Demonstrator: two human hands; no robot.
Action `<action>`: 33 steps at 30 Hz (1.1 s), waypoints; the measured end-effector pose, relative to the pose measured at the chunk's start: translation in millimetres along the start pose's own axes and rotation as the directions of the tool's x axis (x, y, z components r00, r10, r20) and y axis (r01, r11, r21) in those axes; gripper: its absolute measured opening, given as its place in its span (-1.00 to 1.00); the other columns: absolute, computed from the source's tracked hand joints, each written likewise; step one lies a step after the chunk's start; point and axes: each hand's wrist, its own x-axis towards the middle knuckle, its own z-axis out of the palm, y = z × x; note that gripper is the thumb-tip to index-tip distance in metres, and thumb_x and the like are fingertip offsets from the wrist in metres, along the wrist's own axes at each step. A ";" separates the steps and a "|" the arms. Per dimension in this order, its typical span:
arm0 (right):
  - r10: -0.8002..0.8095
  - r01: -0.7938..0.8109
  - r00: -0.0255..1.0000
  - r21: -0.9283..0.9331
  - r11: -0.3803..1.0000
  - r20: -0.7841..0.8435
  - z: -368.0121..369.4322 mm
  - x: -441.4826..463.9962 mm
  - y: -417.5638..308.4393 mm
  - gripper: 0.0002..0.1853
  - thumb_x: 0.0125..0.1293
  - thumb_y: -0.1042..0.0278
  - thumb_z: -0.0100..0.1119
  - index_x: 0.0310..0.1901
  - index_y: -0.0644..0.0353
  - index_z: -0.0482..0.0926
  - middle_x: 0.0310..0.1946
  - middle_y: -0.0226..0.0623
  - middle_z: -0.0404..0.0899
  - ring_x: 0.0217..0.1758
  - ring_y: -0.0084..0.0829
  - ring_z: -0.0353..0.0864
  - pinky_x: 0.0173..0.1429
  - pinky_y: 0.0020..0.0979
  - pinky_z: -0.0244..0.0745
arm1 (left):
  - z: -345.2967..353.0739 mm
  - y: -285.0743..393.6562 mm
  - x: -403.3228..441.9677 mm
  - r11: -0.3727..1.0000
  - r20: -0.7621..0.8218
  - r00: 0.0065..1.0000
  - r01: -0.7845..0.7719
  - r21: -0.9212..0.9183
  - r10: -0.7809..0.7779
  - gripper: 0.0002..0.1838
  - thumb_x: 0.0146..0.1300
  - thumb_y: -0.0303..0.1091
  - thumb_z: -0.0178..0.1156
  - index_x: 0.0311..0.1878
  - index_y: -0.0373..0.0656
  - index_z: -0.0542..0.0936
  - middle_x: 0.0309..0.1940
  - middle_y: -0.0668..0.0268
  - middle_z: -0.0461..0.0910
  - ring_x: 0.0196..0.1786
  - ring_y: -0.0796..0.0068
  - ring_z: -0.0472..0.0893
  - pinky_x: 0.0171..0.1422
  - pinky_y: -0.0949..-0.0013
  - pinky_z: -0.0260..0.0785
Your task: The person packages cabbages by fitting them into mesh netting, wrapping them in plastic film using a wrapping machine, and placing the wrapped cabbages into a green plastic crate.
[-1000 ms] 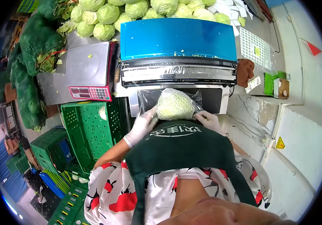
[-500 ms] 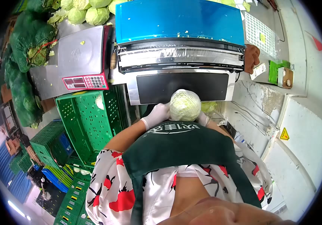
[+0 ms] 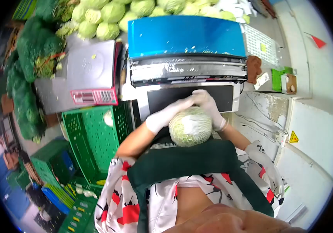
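Observation:
A round pale green cabbage (image 3: 189,134), covered in a net-like pattern with a whitish patch on its top, is held close to the dark green apron (image 3: 186,161). My left hand (image 3: 170,113), in a white glove, reaches along its far left side. From the right, my right hand (image 3: 209,105), gloved too, curves around it. The fingers of both hands come together at the cabbage's far edge, over the black plate (image 3: 224,98) of the blue-topped machine (image 3: 186,37). Whether they pinch some wrapping there is hidden and blurred.
Several cabbages (image 3: 112,12) are heaped behind the machine. A scale (image 3: 91,66) with a red-edged panel stands to its left, above a green crate (image 3: 89,143). Green net sacks (image 3: 38,46) lie farther left. A white wall (image 3: 314,139) bounds the right side.
The cabbage has come nearer my body and turned, now showing the whitish patch. My hands have moved from its sides to meet at its far edge. The view has shifted slightly.

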 end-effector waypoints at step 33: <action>0.134 -0.398 0.518 -0.100 0.912 -0.845 -290.9 224.7 345.5 -0.80 0.26 0.30 0.33 -0.21 0.24 0.61 -0.40 -0.22 0.60 -0.33 -0.44 0.52 -0.12 -0.37 0.45 | -147.8 317.8 126.1 -0.022 -0.180 0.358 0.494 0.869 0.916 0.24 -0.12 0.03 0.57 0.52 -0.28 0.04 0.35 -0.20 0.24 0.36 -0.13 0.38 0.37 0.10 0.34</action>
